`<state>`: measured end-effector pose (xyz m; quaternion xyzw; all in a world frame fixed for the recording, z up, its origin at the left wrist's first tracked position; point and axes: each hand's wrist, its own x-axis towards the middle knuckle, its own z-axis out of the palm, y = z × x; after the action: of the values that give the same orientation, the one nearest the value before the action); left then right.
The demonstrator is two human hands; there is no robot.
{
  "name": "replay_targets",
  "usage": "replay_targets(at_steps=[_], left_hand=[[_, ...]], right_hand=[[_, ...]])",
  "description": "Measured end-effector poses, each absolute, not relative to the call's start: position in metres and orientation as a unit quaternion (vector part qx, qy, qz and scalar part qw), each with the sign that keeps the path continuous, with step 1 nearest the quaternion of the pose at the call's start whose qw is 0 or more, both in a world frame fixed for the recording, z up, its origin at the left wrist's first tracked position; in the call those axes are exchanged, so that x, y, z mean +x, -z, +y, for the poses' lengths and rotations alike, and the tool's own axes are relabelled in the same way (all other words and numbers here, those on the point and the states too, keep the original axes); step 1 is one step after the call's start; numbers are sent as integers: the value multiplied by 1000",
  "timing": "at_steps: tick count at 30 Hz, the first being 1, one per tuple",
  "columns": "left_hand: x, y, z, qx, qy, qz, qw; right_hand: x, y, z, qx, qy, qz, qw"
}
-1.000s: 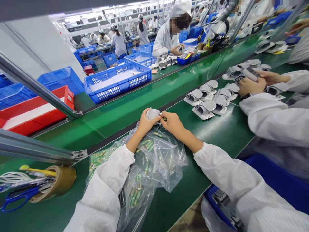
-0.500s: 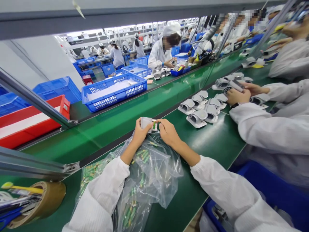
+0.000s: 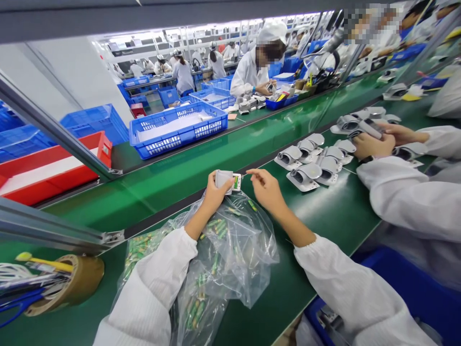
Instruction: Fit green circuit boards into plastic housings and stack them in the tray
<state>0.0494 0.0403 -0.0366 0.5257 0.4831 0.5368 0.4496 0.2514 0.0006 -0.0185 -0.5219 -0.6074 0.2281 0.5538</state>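
My left hand (image 3: 213,195) grips a small grey-and-white wrist-cuff device (image 3: 223,178), its thumb across the near side. At the device's right end, an uncovered compartment shows something green inside. To the right and apart from it, my right hand (image 3: 268,193) has its index finger stretched out and the others loosely bent, with nothing visible in them. Beneath both hands lies a clear plastic bag (image 3: 248,254) with small green-and-gold batteries (image 3: 218,228) in it. One loose green battery (image 3: 252,205) is near its upper edge.
Several grey cuff devices (image 3: 303,175) stand to the right, beside a co-worker's hands (image 3: 376,142). A tape roll (image 3: 88,278) holding pens and scissors is at the left. Beyond the green belt (image 3: 187,163) are a blue basket (image 3: 180,137) and a red tray (image 3: 104,146).
My right hand has drawn away from the device to the right, leaving a gap. My left hand still holds the device. The whole view has shifted slightly.
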Motion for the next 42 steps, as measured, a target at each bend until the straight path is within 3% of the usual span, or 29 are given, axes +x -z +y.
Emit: replay_targets(at_steps=[4,9,17,20,26,37,42], left_hand=[[52,37,39,526,-535,486,448],[54,40,40,514,-549,474,458],[56,37,38,474,-553,459,509],[58,35,37,472,-561,468,493],[60,33,35,506,-574,454,456],[57,34,34,541,-559,448,441],[58,31,33,539,-559,453,437]], right_hand=[[291,9,-1,-527,-353,-608,478],[308,2,-10,-452,-481,-716,227],[293,8,-16,-558,-296,-754,180],[277,3,-22,-562,-226,-764,223],[233,7,-22,-536,-251,-658,466],[220,32,-14,-480,-251,-686,486],[223,38,-13,-468,-190,-715,484]])
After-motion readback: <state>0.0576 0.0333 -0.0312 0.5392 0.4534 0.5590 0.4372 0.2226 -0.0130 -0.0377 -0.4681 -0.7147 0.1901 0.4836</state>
